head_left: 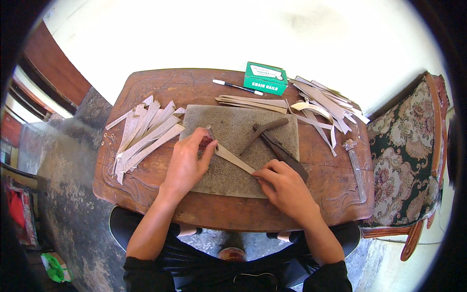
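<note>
A pale, tapered flat strip (233, 159) lies slantwise between my hands, low over a grey speckled slab (194, 186). My left hand (188, 158) pinches its upper left end with thumb and forefinger; a small greyish piece shows above the fingertips, too unclear to name. Farther right, my right hand (284, 187) grips the strip's lower end with bent fingers. Just beyond that hand, a dark tool with a curved crosspiece (265, 134) and a long dark piece (282, 148) rests on the slab; my right hand partly covers its near end.
Several similar strips (146, 138) are piled at the left of the carved wooden table (219, 214). More strips (323, 102) lie at the far right, beside a green box (265, 78) and a pen (237, 87). A worn, long-handled tool (356, 170) lies near the right edge, by a floral chair (404, 151).
</note>
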Available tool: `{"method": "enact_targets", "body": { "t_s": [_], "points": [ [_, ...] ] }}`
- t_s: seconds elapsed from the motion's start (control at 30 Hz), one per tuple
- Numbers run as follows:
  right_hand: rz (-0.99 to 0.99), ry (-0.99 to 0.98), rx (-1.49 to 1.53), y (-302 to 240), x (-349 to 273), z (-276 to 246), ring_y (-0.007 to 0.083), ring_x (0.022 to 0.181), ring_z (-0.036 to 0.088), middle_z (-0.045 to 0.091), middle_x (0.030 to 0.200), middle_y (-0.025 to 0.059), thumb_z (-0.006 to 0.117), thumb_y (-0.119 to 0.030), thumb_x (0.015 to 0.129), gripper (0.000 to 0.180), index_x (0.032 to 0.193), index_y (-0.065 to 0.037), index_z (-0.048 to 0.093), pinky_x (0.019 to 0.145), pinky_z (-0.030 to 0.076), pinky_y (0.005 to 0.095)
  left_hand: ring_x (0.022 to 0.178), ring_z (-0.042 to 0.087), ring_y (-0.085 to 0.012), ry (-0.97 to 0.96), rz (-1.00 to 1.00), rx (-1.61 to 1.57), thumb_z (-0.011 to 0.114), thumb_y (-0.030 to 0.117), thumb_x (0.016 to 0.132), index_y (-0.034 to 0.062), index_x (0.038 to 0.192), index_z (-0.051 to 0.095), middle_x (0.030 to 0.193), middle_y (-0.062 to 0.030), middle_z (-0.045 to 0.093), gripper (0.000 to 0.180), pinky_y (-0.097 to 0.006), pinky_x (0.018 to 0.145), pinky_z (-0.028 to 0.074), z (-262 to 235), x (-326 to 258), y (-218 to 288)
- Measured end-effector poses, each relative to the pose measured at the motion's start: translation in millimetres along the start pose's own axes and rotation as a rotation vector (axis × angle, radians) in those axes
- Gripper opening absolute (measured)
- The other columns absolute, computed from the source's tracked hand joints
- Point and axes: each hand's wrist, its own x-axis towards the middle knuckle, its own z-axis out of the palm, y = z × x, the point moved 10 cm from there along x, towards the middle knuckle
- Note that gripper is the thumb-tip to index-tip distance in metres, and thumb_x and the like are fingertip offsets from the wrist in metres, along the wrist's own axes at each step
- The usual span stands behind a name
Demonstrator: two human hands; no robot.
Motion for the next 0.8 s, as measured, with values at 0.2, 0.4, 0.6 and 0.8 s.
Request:
{"method": "enact_targets", "body": {
  "t_s": [0.2, 0.4, 0.6, 0.8],
  "points": [
    [-0.008, 0.041, 0.034, 2, 0, -9, 0.0335, 0.099, 0.061, 0.063, 0.102, 0.0119, 0.072, -0.010, 0.086, 0.022, 0.107, -0.006, 0.071, 0.088, 0.051, 0.0434, 0.083, 0.074, -0.0304, 0.020, 0.060, 0.016, 0.072, 0.003, 0.091, -0.0010, 0.098, 0.061, 0.087, -0.0170, 0.072, 0.014, -0.036, 0.074, 0.057, 0, -2, 6],
    [0.146, 0.284, -0.188, 27, 2, -53, 0.0360, 0.102, 0.060, 0.061, 0.105, 0.0157, 0.077, -0.015, 0.084, 0.035, 0.116, -0.005, 0.069, 0.090, 0.049, 0.0442, 0.084, 0.073, -0.0306, 0.064, 0.126, -0.017, 0.073, 0.003, 0.090, -0.0009, 0.101, 0.062, 0.092, -0.0178, 0.071, 0.016, -0.037, 0.074, 0.056, -1, -5, 4],
    [0.264, 0.162, -0.264, 56, 1, -32, 0.0401, 0.103, 0.059, 0.060, 0.107, 0.0198, 0.074, -0.019, 0.087, 0.037, 0.118, 0.000, 0.064, 0.089, 0.050, 0.0463, 0.081, 0.070, -0.0316, 0.103, 0.175, -0.080, 0.073, 0.003, 0.089, -0.0010, 0.101, 0.062, 0.089, -0.0169, 0.070, 0.017, -0.037, 0.073, 0.055, 0, -6, 2],
    [0.315, 0.203, -0.176, 56, 5, -33, 0.0426, 0.101, 0.061, 0.062, 0.108, 0.0225, 0.072, -0.020, 0.089, 0.032, 0.112, 0.001, 0.062, 0.087, 0.050, 0.0480, 0.079, 0.069, -0.0326, 0.118, 0.160, -0.096, 0.073, 0.004, 0.089, -0.0017, 0.100, 0.062, 0.087, -0.0171, 0.068, 0.017, -0.037, 0.072, 0.054, -2, -6, 1]
  ]
}}
